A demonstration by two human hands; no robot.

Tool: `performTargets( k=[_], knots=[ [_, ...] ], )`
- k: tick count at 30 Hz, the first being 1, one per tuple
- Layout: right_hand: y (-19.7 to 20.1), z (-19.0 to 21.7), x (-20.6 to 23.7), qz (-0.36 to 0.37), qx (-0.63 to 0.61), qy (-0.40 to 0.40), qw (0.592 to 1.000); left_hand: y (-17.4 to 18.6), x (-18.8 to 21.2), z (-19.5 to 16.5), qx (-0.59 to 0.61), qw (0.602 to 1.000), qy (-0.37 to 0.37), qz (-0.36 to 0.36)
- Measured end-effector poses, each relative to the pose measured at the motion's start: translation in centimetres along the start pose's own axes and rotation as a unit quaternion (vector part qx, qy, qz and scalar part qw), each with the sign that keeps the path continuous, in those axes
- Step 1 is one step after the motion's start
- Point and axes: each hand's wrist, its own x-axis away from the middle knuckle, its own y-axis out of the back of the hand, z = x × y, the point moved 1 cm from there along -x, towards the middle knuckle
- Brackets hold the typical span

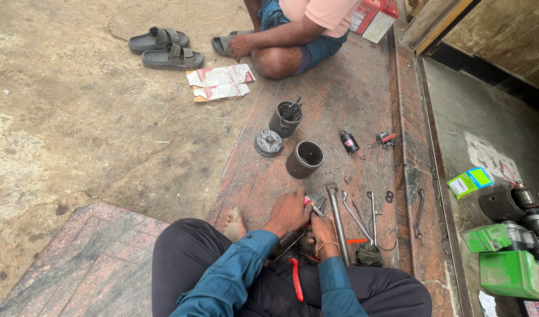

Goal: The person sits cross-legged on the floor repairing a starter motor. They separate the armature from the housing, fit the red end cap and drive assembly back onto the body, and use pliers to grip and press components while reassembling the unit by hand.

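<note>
- Ahead of the left hand (288,212), bare stone lay open up to the dark metal cylinder (304,159).
- To the right hand's (323,230) side, a long steel rod (338,223) and loose wrenches (363,217) crowded the slab.
- Farther off, a seated person's knee (275,61) blocked the way.

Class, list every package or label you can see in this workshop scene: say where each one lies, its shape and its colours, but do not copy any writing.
Flattened white and red cardboard carton: on the ground beside the grey sandals.
Red and white box: top edge, behind the seated person.
Small green and blue box with a white label: right floor.
Plain green boxes: lower right.
Small black cylinder with a red label: on the stone slab.
</note>
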Motion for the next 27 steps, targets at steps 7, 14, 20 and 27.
performTargets(
  k=[7, 14, 20, 27],
  knots=[
    [-0.8, -0.4, 0.6, -0.027, -0.085, 0.026, 0.996, -0.2, 0.0, 0.2, -0.002, 1.000, -0.009, -0.001],
    [2.7, -1.4, 0.4, 0.093, 0.006, 0.028, 0.995, -0.4, 0.1, 0.5, -0.015, 1.000, -0.023, -0.007],
    [8.7, -6.3, 4.3, 0.000, 0.734, 0.120, 0.669, 0.0, 0.2, 0.1, -0.008, 1.000, -0.004, 0.001],
    [8.1, -11.1, 6.7, 0.024, 0.726, 0.118, 0.677, 0.4, 0.3, -0.5, -0.026, 0.999, 0.032, 0.021]
  ],
)
